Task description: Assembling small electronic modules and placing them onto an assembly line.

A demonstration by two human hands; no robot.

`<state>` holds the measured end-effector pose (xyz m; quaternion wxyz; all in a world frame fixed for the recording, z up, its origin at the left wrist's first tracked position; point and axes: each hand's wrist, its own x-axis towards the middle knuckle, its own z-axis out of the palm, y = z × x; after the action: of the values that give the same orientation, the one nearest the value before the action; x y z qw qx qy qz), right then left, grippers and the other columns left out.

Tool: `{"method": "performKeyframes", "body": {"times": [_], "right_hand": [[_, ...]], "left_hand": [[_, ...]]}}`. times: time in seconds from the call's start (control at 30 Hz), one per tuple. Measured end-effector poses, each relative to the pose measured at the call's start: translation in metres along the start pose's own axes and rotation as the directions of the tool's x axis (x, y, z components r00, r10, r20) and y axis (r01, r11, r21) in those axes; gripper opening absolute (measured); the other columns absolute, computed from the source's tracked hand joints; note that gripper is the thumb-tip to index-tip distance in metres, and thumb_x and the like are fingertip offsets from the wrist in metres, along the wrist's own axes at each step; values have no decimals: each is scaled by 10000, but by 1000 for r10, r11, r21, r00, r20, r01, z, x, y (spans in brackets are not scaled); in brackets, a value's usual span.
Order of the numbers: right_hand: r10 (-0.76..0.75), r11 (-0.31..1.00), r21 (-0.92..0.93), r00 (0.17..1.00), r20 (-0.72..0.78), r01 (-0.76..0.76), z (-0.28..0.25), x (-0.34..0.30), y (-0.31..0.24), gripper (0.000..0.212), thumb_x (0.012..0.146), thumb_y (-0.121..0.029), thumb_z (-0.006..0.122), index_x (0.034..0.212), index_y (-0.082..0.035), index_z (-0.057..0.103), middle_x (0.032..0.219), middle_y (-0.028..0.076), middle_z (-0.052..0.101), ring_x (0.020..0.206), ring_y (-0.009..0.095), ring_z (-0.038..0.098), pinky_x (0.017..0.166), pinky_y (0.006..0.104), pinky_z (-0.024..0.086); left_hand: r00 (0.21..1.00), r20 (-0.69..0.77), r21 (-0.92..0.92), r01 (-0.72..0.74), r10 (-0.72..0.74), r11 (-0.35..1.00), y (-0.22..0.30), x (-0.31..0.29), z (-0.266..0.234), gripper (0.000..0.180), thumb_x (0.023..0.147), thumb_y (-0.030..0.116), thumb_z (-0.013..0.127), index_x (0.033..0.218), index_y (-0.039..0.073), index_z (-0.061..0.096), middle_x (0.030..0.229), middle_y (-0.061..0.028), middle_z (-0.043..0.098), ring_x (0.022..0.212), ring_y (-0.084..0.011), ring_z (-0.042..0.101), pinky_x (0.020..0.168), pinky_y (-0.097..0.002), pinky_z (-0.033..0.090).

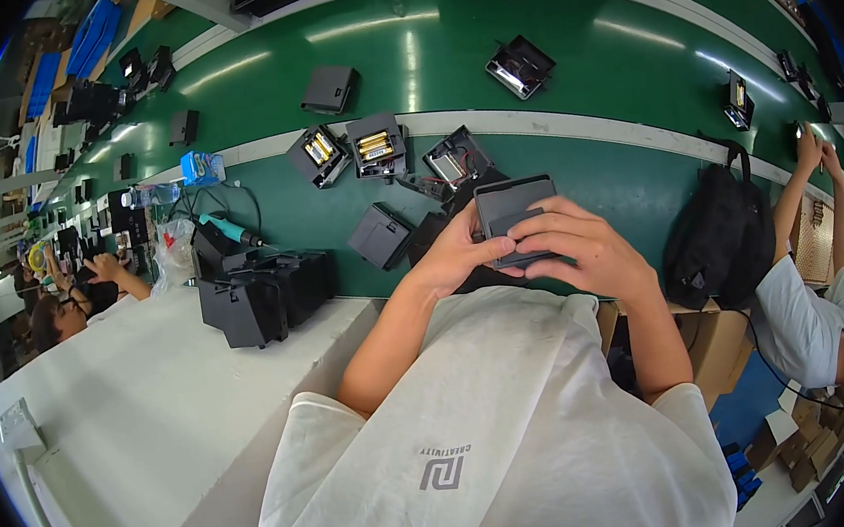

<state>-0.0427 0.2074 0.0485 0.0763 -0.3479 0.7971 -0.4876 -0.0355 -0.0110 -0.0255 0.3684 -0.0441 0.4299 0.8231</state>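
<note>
Both of my hands hold a black plastic box (512, 205) close to my chest over the table's near edge. Fingers of my left hand (456, 255) grip its left side, thumb across the lower part. My right hand (586, 249) closes round the right side, fingers over the front. Just beyond lies an open black box (455, 163) with wires showing. Two more open boxes, one with batteries (377, 147) facing up and another battery box (320, 155), lie farther left. A closed black box (380, 235) rests left of my left hand.
A teal electric screwdriver (226, 228) and several black cases (264, 292) are at the left, near a white surface (154, 417). On the green belt sit a closed box (331, 90) and an open box (520, 67). A black backpack (716, 238) stands right; people work at both sides.
</note>
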Motion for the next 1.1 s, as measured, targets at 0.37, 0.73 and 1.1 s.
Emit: {"method": "performKeyframes", "body": {"times": [0.37, 0.73, 1.1], "right_hand": [[298, 947, 219, 899, -321, -236, 9, -2, 28, 478, 576, -109, 835, 1021, -53, 671, 1445, 153, 436, 1350, 355, 395, 1105, 453, 327], [199, 972, 181, 938, -283, -151, 4, 8, 35, 487, 545, -113, 857, 992, -98, 662, 1442, 100, 447, 1359, 339, 382, 1106, 460, 344], [167, 979, 161, 953, -253, -129, -3, 25, 36, 655, 610, -156, 838, 1209, -95, 578, 1463, 147, 402, 1378, 353, 344, 1109, 459, 325]], "left_hand": [[998, -55, 151, 36, -28, 988, 42, 19, 15, 701, 773, 16, 731, 1366, -9, 358, 1218, -189, 540, 999, -261, 590, 785, -346, 540], [998, -51, 187, 33, -23, 982, 38, 25, 7, 761, 737, 33, 777, 1371, -19, 359, 1255, -187, 524, 1102, -250, 542, 935, -355, 454], [999, -44, 185, -2, 10, 983, 38, 30, 1, 737, 769, 86, 765, 1372, -25, 354, 1254, -184, 521, 1108, -252, 534, 950, -359, 438]]}}
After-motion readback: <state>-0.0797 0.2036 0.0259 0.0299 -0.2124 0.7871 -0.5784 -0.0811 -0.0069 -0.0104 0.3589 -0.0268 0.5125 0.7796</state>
